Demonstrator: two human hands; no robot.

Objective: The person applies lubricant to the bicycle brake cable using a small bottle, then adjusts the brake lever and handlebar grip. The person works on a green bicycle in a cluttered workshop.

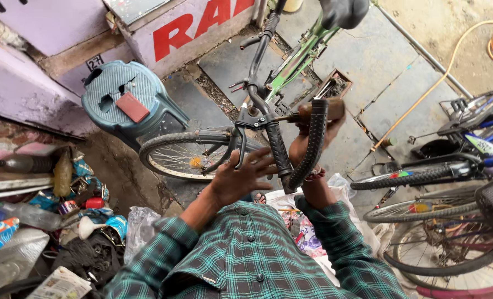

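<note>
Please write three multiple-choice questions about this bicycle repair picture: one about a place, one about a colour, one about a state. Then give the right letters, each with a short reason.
1. Where is the loose black grip?
A. In the right hand
B. On the stool
C. On the floor

2. What colour is the flat block on the plastic stool?
A. Yellow
B. Red
C. White

3. How is the left hand?
A. Closed in a fist
B. Open, fingers spread by the handlebar
C. Inside a bag

Answers: 1 A, the right hand's fingers wrap it together with a brown-handled tool. 2 B, it looks red against the blue-grey seat. 3 B, its fingers are apart.

Stone-slab floor (393, 83) — stool (126, 99), bicycles (280, 83), hose (479, 41) on it.
</note>
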